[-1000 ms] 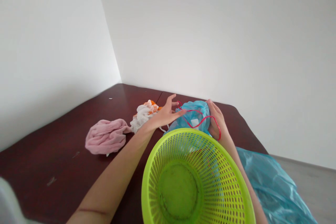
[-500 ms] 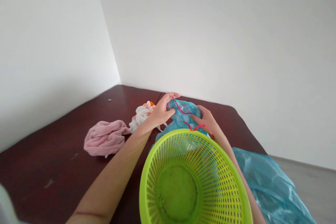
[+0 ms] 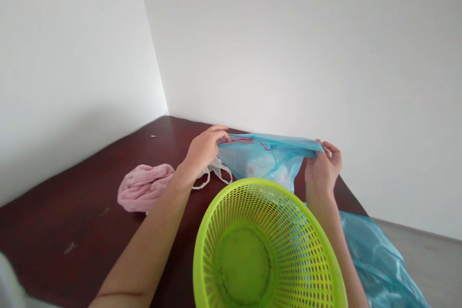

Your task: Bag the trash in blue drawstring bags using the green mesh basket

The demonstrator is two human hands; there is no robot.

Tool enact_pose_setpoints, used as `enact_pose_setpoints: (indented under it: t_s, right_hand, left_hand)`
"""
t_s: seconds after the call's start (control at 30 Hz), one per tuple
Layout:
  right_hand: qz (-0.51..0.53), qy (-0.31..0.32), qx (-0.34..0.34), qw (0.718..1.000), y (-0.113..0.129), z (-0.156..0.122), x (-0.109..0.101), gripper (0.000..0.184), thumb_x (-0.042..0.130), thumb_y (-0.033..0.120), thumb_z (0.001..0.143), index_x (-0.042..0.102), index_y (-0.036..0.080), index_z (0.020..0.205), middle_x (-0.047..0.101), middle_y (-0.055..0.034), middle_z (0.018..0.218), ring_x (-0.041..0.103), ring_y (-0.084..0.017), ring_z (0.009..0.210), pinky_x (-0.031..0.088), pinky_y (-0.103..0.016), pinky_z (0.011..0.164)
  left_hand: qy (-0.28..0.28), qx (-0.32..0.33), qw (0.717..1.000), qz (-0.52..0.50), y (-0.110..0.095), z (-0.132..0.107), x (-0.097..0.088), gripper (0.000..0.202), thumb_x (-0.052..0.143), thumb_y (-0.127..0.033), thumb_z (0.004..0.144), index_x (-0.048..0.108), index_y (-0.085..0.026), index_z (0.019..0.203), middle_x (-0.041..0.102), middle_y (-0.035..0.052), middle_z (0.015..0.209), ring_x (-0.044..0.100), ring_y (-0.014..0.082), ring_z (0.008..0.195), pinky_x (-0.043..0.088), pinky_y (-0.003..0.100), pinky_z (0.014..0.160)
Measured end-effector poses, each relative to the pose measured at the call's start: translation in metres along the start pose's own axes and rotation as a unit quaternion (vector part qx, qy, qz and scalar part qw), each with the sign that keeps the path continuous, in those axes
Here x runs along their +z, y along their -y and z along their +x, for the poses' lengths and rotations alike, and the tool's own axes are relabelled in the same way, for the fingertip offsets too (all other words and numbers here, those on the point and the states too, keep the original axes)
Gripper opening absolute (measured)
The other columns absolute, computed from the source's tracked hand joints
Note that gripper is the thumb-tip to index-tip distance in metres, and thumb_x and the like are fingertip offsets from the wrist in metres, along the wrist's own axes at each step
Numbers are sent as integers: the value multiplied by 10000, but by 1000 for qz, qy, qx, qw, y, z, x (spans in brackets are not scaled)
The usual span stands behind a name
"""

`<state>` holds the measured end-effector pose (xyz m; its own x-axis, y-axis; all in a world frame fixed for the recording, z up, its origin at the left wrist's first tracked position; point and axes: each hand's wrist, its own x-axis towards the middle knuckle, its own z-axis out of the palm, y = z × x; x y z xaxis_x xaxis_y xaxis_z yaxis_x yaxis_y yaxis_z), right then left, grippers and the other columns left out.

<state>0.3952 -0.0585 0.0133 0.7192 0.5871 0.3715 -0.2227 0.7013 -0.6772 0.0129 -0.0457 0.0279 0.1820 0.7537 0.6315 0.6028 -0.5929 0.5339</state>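
Observation:
Between my two hands a translucent blue plastic bag is stretched wide at its mouth, with a thin red drawstring showing along the top. My left hand pinches the left end of the mouth. At the right end, my right hand grips the edge between thumb and fingers. Whitish contents show faintly through the plastic; what they are I cannot make out. In front of the bag a lime-green plastic basket tilts toward me, with nothing inside it, and it hides the bag's lower part.
A bundled pink cloth lies left of my forearm on the dark red table. White handles of a plastic bag show beside my left wrist. Another blue plastic sheet or bag hangs at the table's right edge. White walls stand behind.
My hands have moved apart, the right one further right, and the bag's bunched top is now pulled out straight between them. The basket and pink cloth stay nearly where they were.

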Motion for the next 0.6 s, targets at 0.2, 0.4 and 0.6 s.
enact_pose_setpoints:
  t_s: [0.2,0.4,0.6]
  right_hand:
    - [13,6,-5,1000,0,-7,7,503,1068,282,658,714,280,1016,837,1,1068,819,-183,1038,698,-293,883]
    - [0,73,37,997,4,-14,10,343,974,297,787,635,268,832,668,59,811,664,-126,766,595,-233,723]
    - [-22,89,50,995,7,-16,10,363,891,310,780,532,267,741,567,58,744,558,-125,703,526,-244,661]
  left_hand:
    - [70,-91,979,171,-4,-6,-5,784,544,6,1035,702,-309,1734,701,65,1793,731,308,1583,589,450,1335]
    - [103,-142,961,214,5,-8,-2,777,658,-154,1080,560,-312,1834,707,125,1764,754,353,1532,624,470,1269]
    - [105,-240,937,230,15,-2,0,492,443,-371,1246,781,-260,1587,806,156,1622,787,374,1474,621,496,1232]
